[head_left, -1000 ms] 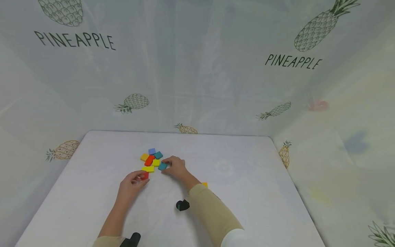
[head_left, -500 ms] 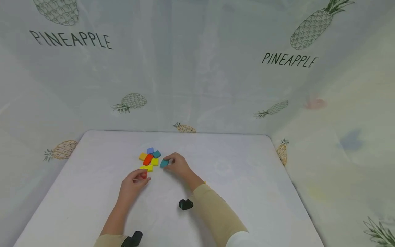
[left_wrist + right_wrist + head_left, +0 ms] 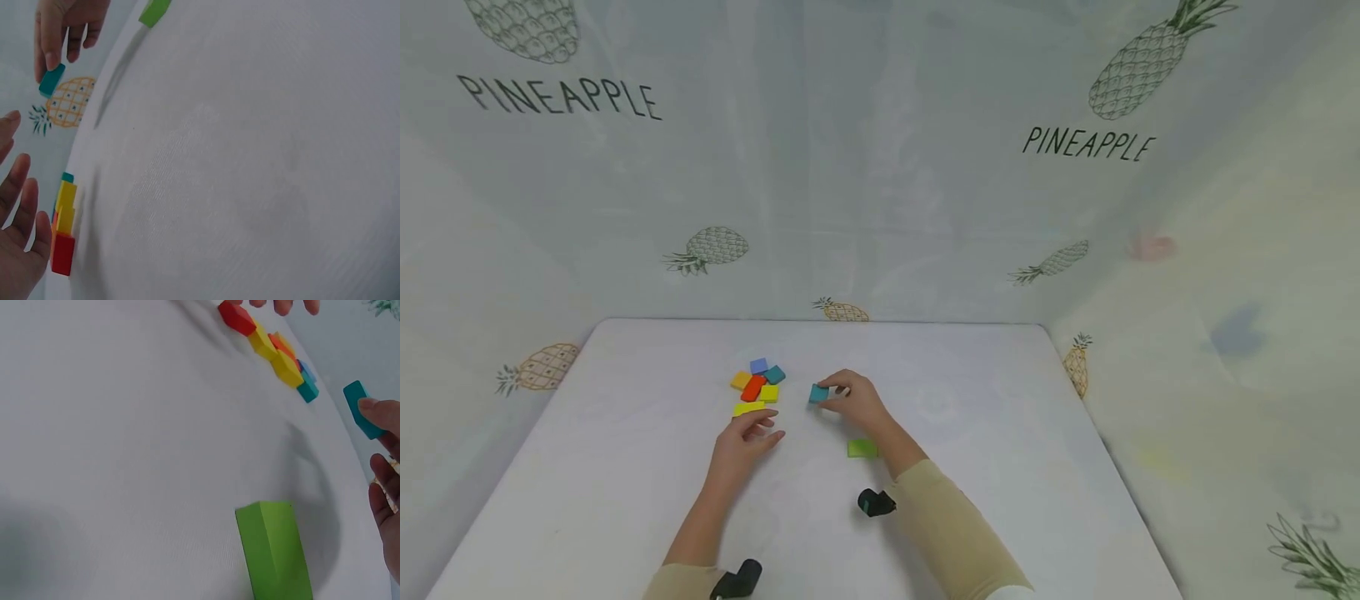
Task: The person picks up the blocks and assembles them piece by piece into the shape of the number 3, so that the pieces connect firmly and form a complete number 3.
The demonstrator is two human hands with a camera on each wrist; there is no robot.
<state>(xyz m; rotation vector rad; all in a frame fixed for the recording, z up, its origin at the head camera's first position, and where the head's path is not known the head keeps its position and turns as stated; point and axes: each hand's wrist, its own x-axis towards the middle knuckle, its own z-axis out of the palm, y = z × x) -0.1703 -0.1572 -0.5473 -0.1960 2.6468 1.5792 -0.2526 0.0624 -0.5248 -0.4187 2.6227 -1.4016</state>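
My right hand [image 3: 861,404] pinches a teal block [image 3: 818,394] between thumb and fingertips, above the table. In the right wrist view this teal block [image 3: 361,411] is tilted under the thumb. My left hand [image 3: 741,446] has loosely spread fingers and nothing in them. Beside it, at the near end of a cluster, lies a red block [image 3: 62,254], hidden by that hand in the head view. The cluster also has a long yellow block [image 3: 748,408], a yellow one [image 3: 769,393], an orange-red one [image 3: 753,388], a yellow-orange one [image 3: 741,380], a blue one [image 3: 759,366] and a teal one.
A light green block [image 3: 862,448] lies on the white table [image 3: 1000,467], close to the right forearm. Black wrist camera parts [image 3: 876,502] stick out from the right sleeve. A pineapple-print curtain [image 3: 880,167] hangs behind the table.
My right hand has carried the teal block rightward, away from the cluster. My left hand has let go of the red block and shifted right. The green block has come out from behind the arm.
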